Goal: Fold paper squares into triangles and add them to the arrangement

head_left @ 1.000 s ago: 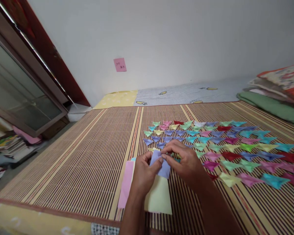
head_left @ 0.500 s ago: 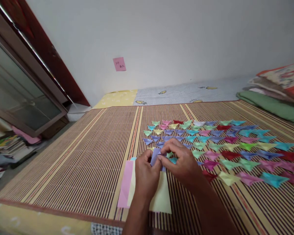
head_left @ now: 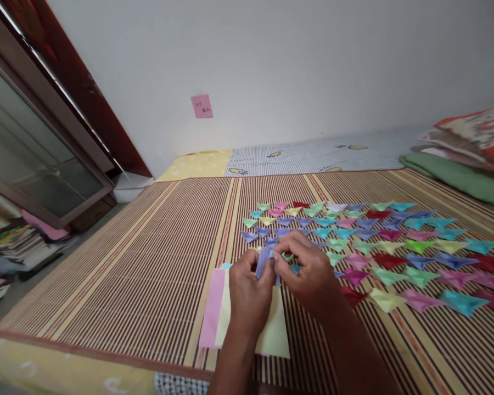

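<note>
Between my two hands is a partly folded piece of purple paper (head_left: pixel 264 260), raised above the mat. My left hand (head_left: pixel 249 285) pinches it from the left, thumb in front. On its right edge my right hand (head_left: pixel 307 269) pinches with thumb and forefinger. Beneath my left hand and forearm lie loose sheets: a pale yellow sheet (head_left: pixel 278 329) on top, a pink sheet (head_left: pixel 212 312) showing at the left, and a sliver of blue behind. Rows of small folded paper boats (head_left: pixel 389 278) in many colours spread out beyond and to the right of my right hand, which hides some of them.
A striped bamboo mat (head_left: pixel 148 263) covers the bed. Folded bedding with a green cloth (head_left: pixel 448 175) is piled at the far right. A pink note (head_left: pixel 201 106) is on the wall. At the left stand a glass-panelled door (head_left: pixel 37 148) and a stack of books (head_left: pixel 14 247).
My fingers have shifted slightly on the purple paper, the right fingertips now further along its edge and more of its face showing. The view has moved a little; the boats and sheets lie unchanged.
</note>
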A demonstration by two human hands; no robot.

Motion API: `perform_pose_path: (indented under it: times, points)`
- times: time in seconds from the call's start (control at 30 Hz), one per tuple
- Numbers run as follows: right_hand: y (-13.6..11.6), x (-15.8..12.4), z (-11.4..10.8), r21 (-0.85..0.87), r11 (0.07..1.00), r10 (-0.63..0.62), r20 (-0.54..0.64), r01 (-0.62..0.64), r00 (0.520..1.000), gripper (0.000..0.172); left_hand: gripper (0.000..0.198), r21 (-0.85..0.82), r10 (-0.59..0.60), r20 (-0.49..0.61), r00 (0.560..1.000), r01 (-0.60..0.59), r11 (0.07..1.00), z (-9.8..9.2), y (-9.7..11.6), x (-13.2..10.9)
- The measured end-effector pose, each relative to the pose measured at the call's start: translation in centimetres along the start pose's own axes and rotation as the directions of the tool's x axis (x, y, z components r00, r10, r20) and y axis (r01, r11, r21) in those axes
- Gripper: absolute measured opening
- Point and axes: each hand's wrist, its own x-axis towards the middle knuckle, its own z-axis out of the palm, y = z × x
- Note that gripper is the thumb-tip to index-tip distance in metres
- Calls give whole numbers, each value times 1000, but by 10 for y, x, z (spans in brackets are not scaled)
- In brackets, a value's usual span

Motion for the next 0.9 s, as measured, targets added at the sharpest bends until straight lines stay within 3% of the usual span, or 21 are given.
perform_pose_path:
  times: [0.17, 0.4, 0.63, 0.7, 0.9]
  points:
    - [4, -1, 0, -66, 997, -50, 5, 51, 999, 14, 31, 100, 54, -24, 998, -51, 994, 2, -2, 0]
    - [4, -2, -6, 57, 997, 49, 98, -55, 994, 16, 28, 149, 48, -12, 999, -45, 988, 1, -1, 0]
    - [0, 0, -8, 88, 990, 103, 113, -113, 988, 9, 27, 115, 31, 4, 1000, -31, 993, 1, -2, -2]
    - [1, 1, -7, 88, 991, 96, 109, -105, 989, 15, 28, 73, 7, 26, 1000, -9, 997, 1, -2, -1]
    - [1, 1, -10, 146, 979, 132, 88, -144, 987, 18, 23, -258, -85, 225, 971, 144, 955, -5, 1, 2]
